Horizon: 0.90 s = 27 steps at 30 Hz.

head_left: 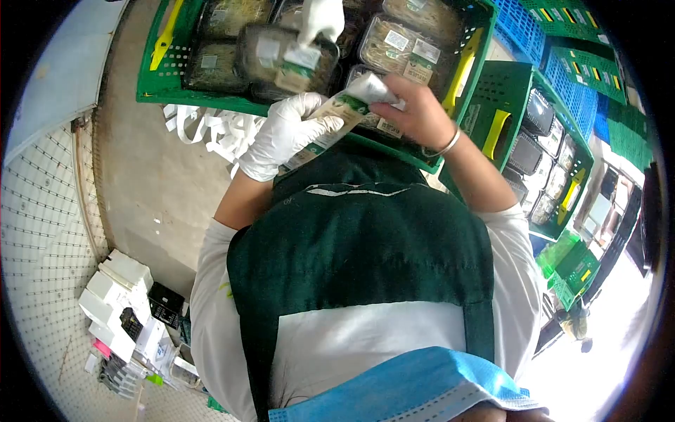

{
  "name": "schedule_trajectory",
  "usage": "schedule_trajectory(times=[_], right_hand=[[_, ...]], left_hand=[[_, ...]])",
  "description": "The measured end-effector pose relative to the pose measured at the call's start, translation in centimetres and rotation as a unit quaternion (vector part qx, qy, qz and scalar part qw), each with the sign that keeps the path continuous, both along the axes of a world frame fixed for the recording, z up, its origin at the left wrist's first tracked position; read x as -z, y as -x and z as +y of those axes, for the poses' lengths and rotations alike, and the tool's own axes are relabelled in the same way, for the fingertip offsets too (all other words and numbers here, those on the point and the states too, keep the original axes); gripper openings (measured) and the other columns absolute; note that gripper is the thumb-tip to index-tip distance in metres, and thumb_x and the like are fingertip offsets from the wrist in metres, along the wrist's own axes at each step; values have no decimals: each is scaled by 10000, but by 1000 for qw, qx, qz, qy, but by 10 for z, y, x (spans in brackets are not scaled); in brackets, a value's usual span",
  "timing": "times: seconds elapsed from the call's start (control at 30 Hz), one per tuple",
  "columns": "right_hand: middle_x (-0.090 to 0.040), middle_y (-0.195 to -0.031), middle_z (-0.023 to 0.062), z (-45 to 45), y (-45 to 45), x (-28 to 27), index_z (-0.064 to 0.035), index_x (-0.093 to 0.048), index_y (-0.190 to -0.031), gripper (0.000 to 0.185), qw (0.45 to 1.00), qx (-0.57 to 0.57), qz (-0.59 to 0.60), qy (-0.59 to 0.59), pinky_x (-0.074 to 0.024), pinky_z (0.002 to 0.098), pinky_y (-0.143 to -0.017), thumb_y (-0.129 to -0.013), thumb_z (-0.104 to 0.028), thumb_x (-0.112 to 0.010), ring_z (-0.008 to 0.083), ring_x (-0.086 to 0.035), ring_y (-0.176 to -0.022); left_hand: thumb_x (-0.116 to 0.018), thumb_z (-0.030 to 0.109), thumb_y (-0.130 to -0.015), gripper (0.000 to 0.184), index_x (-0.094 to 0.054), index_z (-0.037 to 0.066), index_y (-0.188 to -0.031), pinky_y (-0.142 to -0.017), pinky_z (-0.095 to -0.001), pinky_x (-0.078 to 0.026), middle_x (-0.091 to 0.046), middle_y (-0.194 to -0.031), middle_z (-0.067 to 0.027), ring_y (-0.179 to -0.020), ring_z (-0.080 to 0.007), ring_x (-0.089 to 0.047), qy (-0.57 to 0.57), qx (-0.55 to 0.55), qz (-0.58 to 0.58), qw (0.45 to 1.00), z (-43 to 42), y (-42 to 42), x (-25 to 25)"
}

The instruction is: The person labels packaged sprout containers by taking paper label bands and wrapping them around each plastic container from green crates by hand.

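My left hand, in a white glove, pinches the left part of a strip of printed labels. My bare right hand, with a bracelet at its wrist, has its fingers closed on the strip's whitish upper end. Just beyond is a green crate of clear-lidded packs, several with labels, such as the pack. Another person's gloved hand is over the crate at a labelled pack, blurred by motion. The strip hangs over the crate's near edge.
White curled paper strips lie left below the crate. A second green crate with packs stands at the right, near blue crates. White machines are at the lower left.
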State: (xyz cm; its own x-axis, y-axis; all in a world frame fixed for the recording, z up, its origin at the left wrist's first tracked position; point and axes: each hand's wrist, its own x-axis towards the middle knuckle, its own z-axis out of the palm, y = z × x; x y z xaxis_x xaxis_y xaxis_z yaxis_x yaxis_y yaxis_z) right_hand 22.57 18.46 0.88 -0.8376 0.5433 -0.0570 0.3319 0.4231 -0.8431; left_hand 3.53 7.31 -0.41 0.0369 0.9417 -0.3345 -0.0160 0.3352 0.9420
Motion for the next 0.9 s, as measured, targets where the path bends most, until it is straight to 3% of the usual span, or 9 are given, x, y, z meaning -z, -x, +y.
schedule_trajectory(times=[0.07, 0.2, 0.3, 0.37, 0.53, 0.73, 0.8, 0.83, 0.9], right_hand=[[-563, -735, 182, -12, 8, -3, -20, -557, -866, 188, 999, 21, -8, 29, -448, 339, -570, -708, -108, -609, 328, -555, -642], [-583, -708, 148, -19, 10, -9, -41, -579, -842, 162, 991, 123, 24, -43, -465, 319, -567, -697, -104, -617, 281, -585, -642], [-603, -690, 100, 40, -9, 6, -60, -591, -766, 135, 956, 160, -46, -242, -485, 313, -552, -738, -192, -586, 242, -592, -602], [-578, -916, 154, 125, -36, 58, -85, -500, -1013, 270, 848, 95, -326, -407, -490, 383, -647, -811, -262, -471, 281, -563, -840], [-490, -1071, 182, 213, -35, 112, -72, -370, -1135, 349, 765, 113, -492, -399, -435, 455, -787, -839, -247, -427, 359, -456, -1012], [-465, -1097, 178, 184, -23, 111, -73, -340, -1200, 451, 762, 250, -474, -363, -482, 406, -666, -833, -311, -449, 332, -537, -887], [-490, -1073, 175, 168, -13, 102, -65, -353, -1199, 476, 779, 152, -465, -392, -481, 395, -648, -827, -341, -463, 313, -546, -861], [-521, -1034, 162, 136, 14, 74, -53, -379, -1182, 484, 899, 161, -351, -206, -476, 373, -655, -822, -359, -480, 276, -549, -849], [-554, -975, 122, 75, 56, 47, -39, -407, -1154, 529, 979, 62, -37, 192, -450, 317, -714, -785, -389, -551, 195, -545, -838]], left_hand=[[-571, -1, -751, 322, -498, 7, -1065, -783, -230, -413, -561, -999, -59, -901, -102, -508, -89, -44, -74, 992, 10, -14, -11], [-648, 135, -737, 204, -523, 28, -616, -461, -193, -342, -483, -559, 40, -534, -17, -409, -42, -106, 81, 990, 12, -26, -10], [-650, 160, -732, 181, -554, 7, -731, -492, -203, -390, -560, -651, -17, -540, -46, -459, -4, -41, 98, 994, 11, -20, -12], [-610, 126, -747, 158, -571, -14, -810, -573, -212, -435, -591, -709, -52, -628, -77, -541, 102, -92, -55, 989, 4, -2, -9], [-601, 108, -749, 122, -570, -7, -777, -512, -194, -369, -545, -658, -9, -581, -47, -466, 105, -174, 23, 979, -26, 36, 2], [-576, 72, -752, 162, -572, -9, -892, -602, -173, -397, -566, -753, -12, -668, -48, -498, 103, -216, -72, 968, -45, 53, 2], [-565, 53, -753, 232, -543, -17, -973, -653, -196, -410, -575, -830, -28, -731, -69, -511, 73, -211, -80, 972, -42, 55, -2], [-560, 44, -754, 269, -528, -21, -1013, -679, -208, -416, -580, -869, -36, -763, -79, -517, 58, -210, -85, 972, -40, 56, -4], [-547, 34, -760, 289, -511, -19, -1042, -699, -221, -418, -580, -885, -46, -773, -87, -518, 16, -215, -111, 970, -40, 58, -8]])
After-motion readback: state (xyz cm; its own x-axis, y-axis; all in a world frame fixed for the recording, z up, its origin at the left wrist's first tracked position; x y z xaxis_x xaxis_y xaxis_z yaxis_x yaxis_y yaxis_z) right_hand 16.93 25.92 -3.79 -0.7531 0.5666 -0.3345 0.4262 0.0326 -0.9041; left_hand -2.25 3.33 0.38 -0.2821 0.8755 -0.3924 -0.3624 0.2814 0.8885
